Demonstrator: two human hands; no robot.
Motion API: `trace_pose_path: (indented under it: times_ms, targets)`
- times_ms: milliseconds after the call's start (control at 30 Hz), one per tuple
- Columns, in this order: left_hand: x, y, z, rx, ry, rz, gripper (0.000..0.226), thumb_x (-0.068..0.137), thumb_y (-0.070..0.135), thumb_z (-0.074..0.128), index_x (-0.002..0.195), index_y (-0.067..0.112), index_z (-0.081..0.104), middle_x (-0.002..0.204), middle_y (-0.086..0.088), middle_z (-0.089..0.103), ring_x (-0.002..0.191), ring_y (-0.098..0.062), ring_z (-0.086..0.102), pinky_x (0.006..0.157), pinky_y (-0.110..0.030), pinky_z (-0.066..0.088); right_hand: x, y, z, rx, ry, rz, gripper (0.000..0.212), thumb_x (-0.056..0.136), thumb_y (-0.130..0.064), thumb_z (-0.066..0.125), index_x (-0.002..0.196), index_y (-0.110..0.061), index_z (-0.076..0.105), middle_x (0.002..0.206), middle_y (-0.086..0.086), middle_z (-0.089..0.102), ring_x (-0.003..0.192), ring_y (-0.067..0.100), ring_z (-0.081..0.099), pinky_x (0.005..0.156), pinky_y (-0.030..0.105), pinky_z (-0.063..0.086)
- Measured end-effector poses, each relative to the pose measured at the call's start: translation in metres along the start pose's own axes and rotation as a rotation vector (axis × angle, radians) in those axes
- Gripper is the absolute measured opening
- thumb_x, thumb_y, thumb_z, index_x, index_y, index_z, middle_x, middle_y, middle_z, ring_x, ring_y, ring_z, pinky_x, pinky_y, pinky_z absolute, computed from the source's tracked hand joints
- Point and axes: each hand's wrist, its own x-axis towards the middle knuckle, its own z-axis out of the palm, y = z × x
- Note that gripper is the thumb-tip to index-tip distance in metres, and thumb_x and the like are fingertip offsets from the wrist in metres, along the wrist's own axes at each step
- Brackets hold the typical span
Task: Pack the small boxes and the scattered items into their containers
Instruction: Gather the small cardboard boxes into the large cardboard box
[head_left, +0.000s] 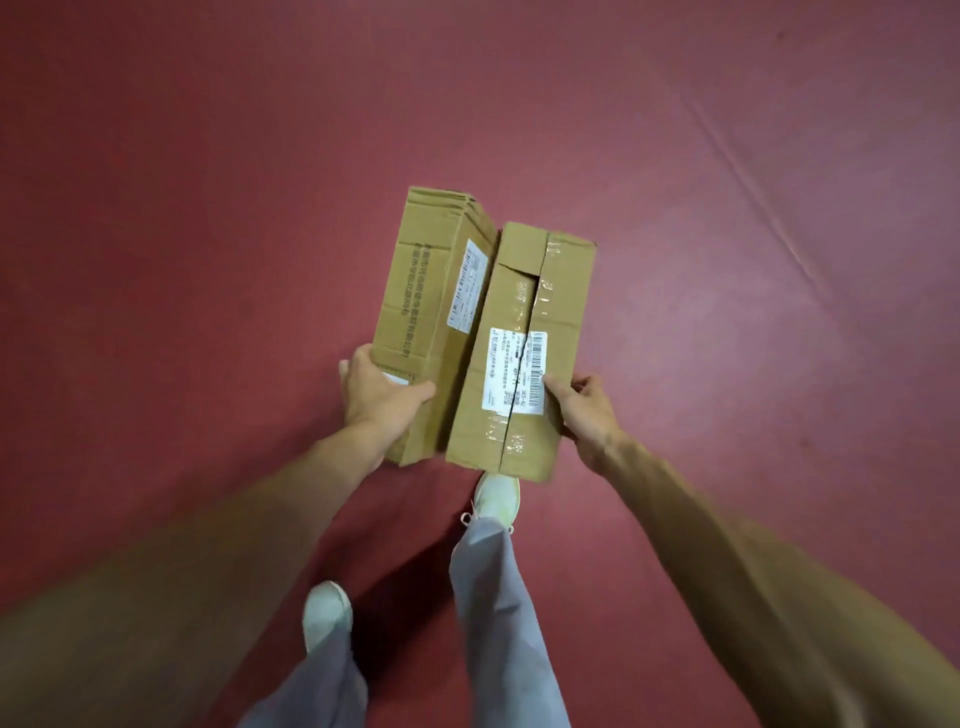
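The person stands on a red floor (727, 156) carrying two cardboard boxes side by side, one in each hand, with no container in view. The left hand (382, 397) is closed in a grip on the near lower corner of the left box (431, 312), thumb on the upper face and fingers wrapped beneath; the rest of that box runs forward and away from the grip, tilted so its inner long edge leans against its neighbour. The right hand (584, 413) is closed in a grip on the near outer edge of the right box (524, 343), thumb pressed just beside the white shipping label (514, 371), and this box too juts forward from the hand. Both holds sit at the near ends only, so most of each box hangs beyond the grip; in my judgement the far ends could droop and twist out of the fingers. The glossy tape (540, 306) on the right box looks slick, and its top seam is split, so a squeeze may cave the flaps in rather than hold. The boxes touch along one line and may slide against each other if either hand shifts. The right shoe (496, 499) is directly below the right box, with the left shoe (327, 610) set further back, so a dropped box could land on a foot.
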Motion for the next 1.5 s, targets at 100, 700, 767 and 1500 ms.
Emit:
trace_pose_path:
  times_ms: [100,700,767,1500]
  targets:
    - [-0.039,-0.021,-0.063,-0.064,0.063,-0.038,0.065,0.063,0.016,0.077,0.122,0.014,0.05,0.106,0.003,0.04,0.121,-0.023,0.045,0.105,-0.031,0.038,-0.062,-0.015,0.027,-0.05,-0.058,-0.023,0.032,0.083,-0.028,0.07,0.095,-0.02,0.041,0.114,0.007,0.062,0.087,0.015,0.06,0.08,0.038,0.052]
    - [-0.272,-0.258,-0.413,-0.302,0.323,0.031,0.068,0.051,0.034,0.08,0.116,0.021,0.062,0.114,-0.003,0.059,0.097,-0.015,0.054,0.09,-0.027,0.045,-0.451,0.091,0.196,-0.349,0.105,-0.465,0.095,0.054,-0.032,0.09,0.131,-0.013,0.037,0.125,0.004,0.058,0.111,0.022,0.06,0.098,0.044,0.048]
    - [-0.309,-0.28,-0.423,-0.277,0.347,0.057,0.068,0.054,0.032,0.082,0.117,0.02,0.061,0.114,-0.004,0.059,0.106,-0.02,0.054,0.093,-0.027,0.042,-0.479,0.115,0.195,-0.395,0.099,-0.488,0.096,0.056,-0.031,0.089,0.134,-0.016,0.034,0.127,0.003,0.058,0.112,0.022,0.059,0.098,0.046,0.048]
    - [-0.629,-0.591,-0.498,-0.102,0.484,0.006,0.079,0.054,0.037,0.088,0.124,0.016,0.058,0.118,-0.002,0.061,0.114,-0.02,0.055,0.094,-0.027,0.043,-0.706,0.391,0.2,-0.712,-0.095,-0.514,0.056,0.056,-0.019,0.088,0.105,-0.008,0.062,0.1,0.008,0.068,0.086,0.025,0.064,0.06,0.026,0.047]
